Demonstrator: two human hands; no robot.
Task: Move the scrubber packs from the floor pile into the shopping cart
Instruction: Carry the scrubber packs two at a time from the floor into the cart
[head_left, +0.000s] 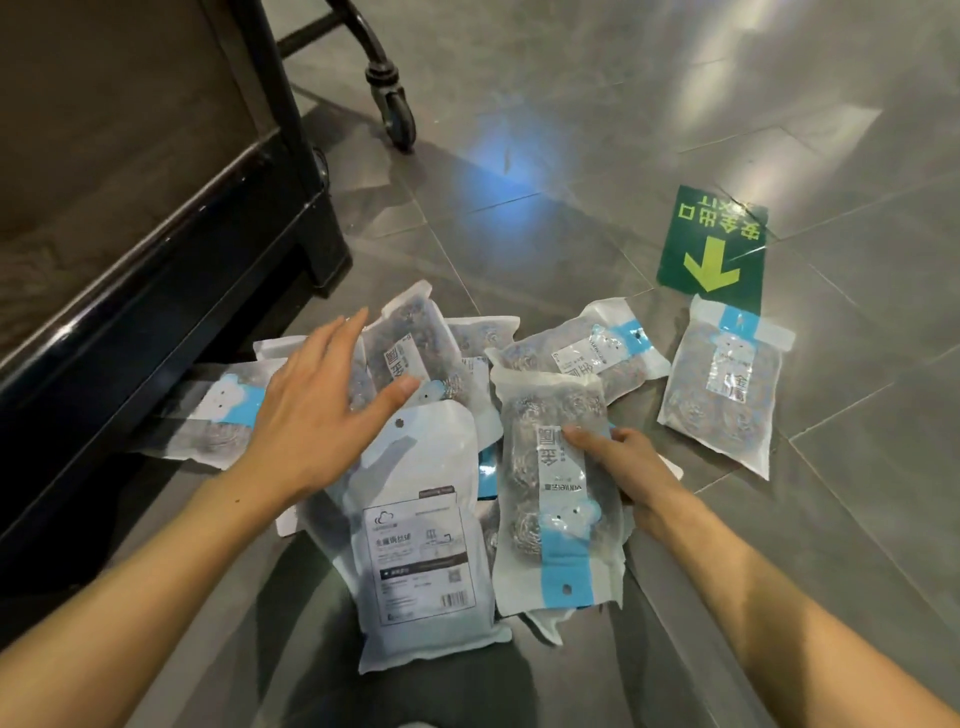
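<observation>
Several clear scrubber packs with blue bands lie in a loose pile on the grey tiled floor. My right hand (618, 462) grips one pack (556, 499) by its right edge, thumb on its front. My left hand (322, 410) hovers flat with fingers spread over the left side of the pile, above a pack (405, 358) and beside a face-down pack (421, 540) showing its label. One pack (722, 384) lies apart at the right, another (582, 353) behind my right hand. A black wheel (397, 109) of the cart stands at the top.
A dark shelf unit (171, 270) with a black base runs along the left; a pack (218, 415) lies partly under it. A green floor sticker (711, 249) with a yellow arrow sits at the right. Bare tiles stretch to the right and back.
</observation>
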